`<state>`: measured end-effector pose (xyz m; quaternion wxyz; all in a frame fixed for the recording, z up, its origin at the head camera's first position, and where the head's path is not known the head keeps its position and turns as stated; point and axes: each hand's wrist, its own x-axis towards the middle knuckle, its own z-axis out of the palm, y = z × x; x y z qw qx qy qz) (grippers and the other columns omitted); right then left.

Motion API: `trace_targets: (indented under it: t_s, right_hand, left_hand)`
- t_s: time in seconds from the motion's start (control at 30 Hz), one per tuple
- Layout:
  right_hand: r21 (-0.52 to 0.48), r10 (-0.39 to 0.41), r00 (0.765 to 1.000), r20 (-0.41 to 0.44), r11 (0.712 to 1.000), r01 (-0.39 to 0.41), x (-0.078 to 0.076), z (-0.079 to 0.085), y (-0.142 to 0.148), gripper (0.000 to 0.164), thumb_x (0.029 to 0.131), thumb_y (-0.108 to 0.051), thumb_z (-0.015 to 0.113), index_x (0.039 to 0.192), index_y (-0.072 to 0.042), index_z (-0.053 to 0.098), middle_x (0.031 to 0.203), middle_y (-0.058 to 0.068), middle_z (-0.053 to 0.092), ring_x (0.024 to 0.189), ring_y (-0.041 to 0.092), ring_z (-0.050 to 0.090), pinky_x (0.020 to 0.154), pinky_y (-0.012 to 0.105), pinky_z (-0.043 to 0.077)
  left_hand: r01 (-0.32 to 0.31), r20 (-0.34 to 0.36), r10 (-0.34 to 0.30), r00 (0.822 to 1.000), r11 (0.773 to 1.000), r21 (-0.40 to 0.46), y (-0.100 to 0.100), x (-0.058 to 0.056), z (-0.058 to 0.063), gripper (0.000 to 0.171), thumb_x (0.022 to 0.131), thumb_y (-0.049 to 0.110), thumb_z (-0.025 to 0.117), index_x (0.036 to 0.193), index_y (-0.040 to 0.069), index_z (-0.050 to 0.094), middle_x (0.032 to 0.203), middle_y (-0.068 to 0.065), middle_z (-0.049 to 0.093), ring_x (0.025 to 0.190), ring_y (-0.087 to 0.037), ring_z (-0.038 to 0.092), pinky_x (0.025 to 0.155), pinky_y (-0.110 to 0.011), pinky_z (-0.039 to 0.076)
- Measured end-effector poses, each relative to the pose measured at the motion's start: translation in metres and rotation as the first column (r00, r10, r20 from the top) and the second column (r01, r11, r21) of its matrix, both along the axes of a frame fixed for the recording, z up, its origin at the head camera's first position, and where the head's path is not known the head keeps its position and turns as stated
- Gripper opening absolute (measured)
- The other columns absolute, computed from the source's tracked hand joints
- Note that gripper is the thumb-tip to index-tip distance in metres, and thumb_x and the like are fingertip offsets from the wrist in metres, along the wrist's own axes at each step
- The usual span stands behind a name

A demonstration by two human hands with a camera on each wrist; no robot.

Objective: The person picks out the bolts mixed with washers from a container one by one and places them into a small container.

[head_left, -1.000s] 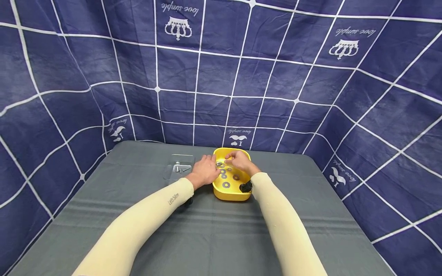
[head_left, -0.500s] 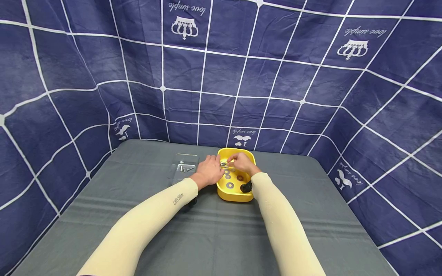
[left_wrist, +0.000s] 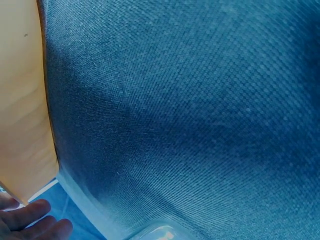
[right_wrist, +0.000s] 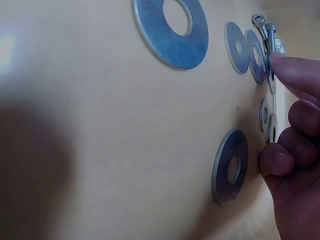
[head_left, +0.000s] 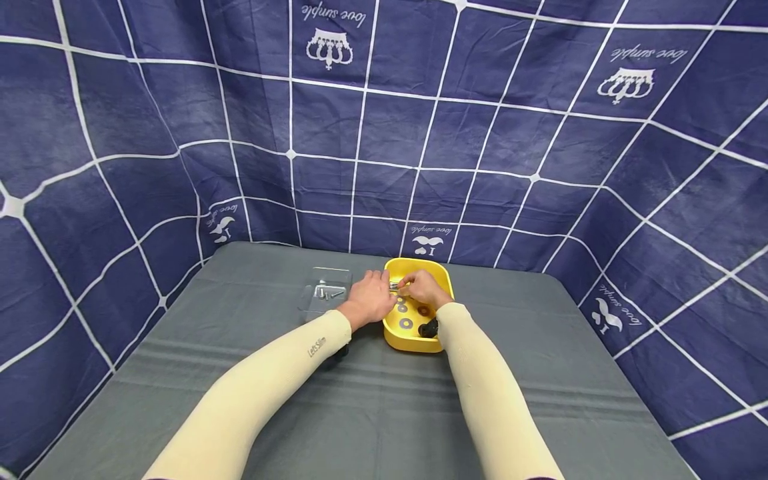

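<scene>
My left hand rests on the left rim of a yellow plastic bin, its fingers fairly straight along the edge. In the left wrist view the fingertips show just past the bin's wall. Inside the bin lie several grey metal washers and a few small bolts near the far left. My right hand reaches into the bin with curled fingers. One of its fingertips overlaps a bolt in the right wrist view; whether the bolt is pinched is hidden.
To the left of the bin a clear plastic box holds several bolts. All of it stands on a grey cloth-covered table. Blue curtains with white lines hang behind and at both sides.
My right hand's fingers have come down and left, drawing together at the bolts. The left hand keeps its place on the rim. The head view has turned slightly left.
</scene>
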<state>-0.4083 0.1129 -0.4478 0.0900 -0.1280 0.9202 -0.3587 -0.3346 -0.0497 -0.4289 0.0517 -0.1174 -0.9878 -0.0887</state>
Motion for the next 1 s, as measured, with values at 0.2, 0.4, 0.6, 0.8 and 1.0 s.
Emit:
trace_targets:
  t_s: [0.2, 0.4, 0.6, 0.8, 1.0]
  right_hand:
    - [0.009, -0.020, 1.000, -0.018, 1.000, 0.021, 0.0002, -0.0018, 0.0001, 0.010, 0.088, -0.011, 0.074, 0.096, -0.006, 0.078, 0.082, 0.002, 0.064, 0.069, 0.014, 0.052, 0.058, 0.021, 0.039]
    - [0.013, -0.032, 0.999, -0.029, 0.999, 0.033, -0.0009, -0.0019, 0.0006, 0.009, 0.087, -0.011, 0.076, 0.094, -0.006, 0.079, 0.086, 0.004, 0.069, 0.068, 0.015, 0.054, 0.056, 0.021, 0.040]
    - [0.001, -0.044, 0.999, -0.014, 0.999, 0.044, -0.0027, -0.0031, 0.0000, 0.009, 0.087, -0.011, 0.076, 0.093, -0.006, 0.079, 0.084, 0.004, 0.067, 0.065, 0.016, 0.053, 0.054, 0.022, 0.039]
    - [0.001, -0.056, 0.998, -0.001, 0.998, 0.056, -0.0032, -0.0044, -0.0004, 0.009, 0.090, -0.012, 0.073, 0.093, -0.006, 0.079, 0.083, 0.003, 0.066, 0.067, 0.016, 0.053, 0.055, 0.021, 0.040]
    - [0.000, -0.061, 0.998, 0.010, 0.998, 0.061, -0.0043, -0.0072, -0.0016, 0.009, 0.091, -0.012, 0.072, 0.093, -0.007, 0.079, 0.084, 0.004, 0.067, 0.067, 0.016, 0.054, 0.056, 0.022, 0.041]
  left_hand:
    - [-0.009, -0.009, 0.009, 1.000, 1.000, 0.013, 0.0017, 0.0000, -0.0006, 0.057, 0.099, 0.038, 0.054, 0.143, 0.003, 0.044, 0.130, -0.015, 0.058, 0.126, -0.029, 0.051, 0.099, -0.047, 0.052]
    - [-0.009, -0.015, 0.009, 1.000, 1.000, 0.001, 0.0027, -0.0017, -0.0024, 0.054, 0.099, 0.038, 0.054, 0.140, 0.004, 0.045, 0.128, -0.014, 0.058, 0.124, -0.029, 0.051, 0.097, -0.046, 0.052]
    - [-0.005, -0.020, 0.005, 1.000, 1.000, -0.001, 0.0027, -0.0017, -0.0025, 0.052, 0.099, 0.036, 0.052, 0.139, 0.004, 0.045, 0.127, -0.015, 0.058, 0.124, -0.029, 0.051, 0.099, -0.045, 0.051]
    - [-0.013, -0.013, 0.013, 1.000, 1.000, -0.005, 0.0024, -0.0012, -0.0024, 0.051, 0.100, 0.036, 0.052, 0.139, 0.004, 0.045, 0.127, -0.015, 0.058, 0.123, -0.029, 0.051, 0.098, -0.045, 0.052]
    - [-0.015, -0.006, 0.015, 1.000, 1.000, -0.010, 0.0018, 0.0003, -0.0018, 0.051, 0.100, 0.037, 0.052, 0.139, 0.004, 0.045, 0.126, -0.014, 0.058, 0.123, -0.029, 0.051, 0.098, -0.045, 0.052]
